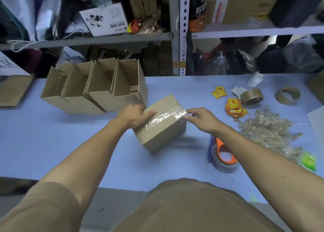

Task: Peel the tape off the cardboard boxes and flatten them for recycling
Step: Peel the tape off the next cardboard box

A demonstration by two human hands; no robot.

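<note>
A small closed cardboard box [157, 135] stands tilted on the blue table [52, 144], with a strip of clear tape [164, 117] running along its top seam. My left hand [134, 116] grips the box's left top edge, thumb lying on the top face. My right hand [201, 118] pinches the wrinkled right end of the tape at the box's far right corner. Behind the box, several opened cardboard boxes [98, 89] stand in a row with their flaps up.
A tape roll with an orange core [224, 159] lies under my right forearm. Further right are a heap of crumpled peeled tape [268, 128], yellow-red stickers [235, 107], a brown tape roll [251, 96] and an empty tape core [287, 95]. Cluttered shelves [175, 35] stand behind.
</note>
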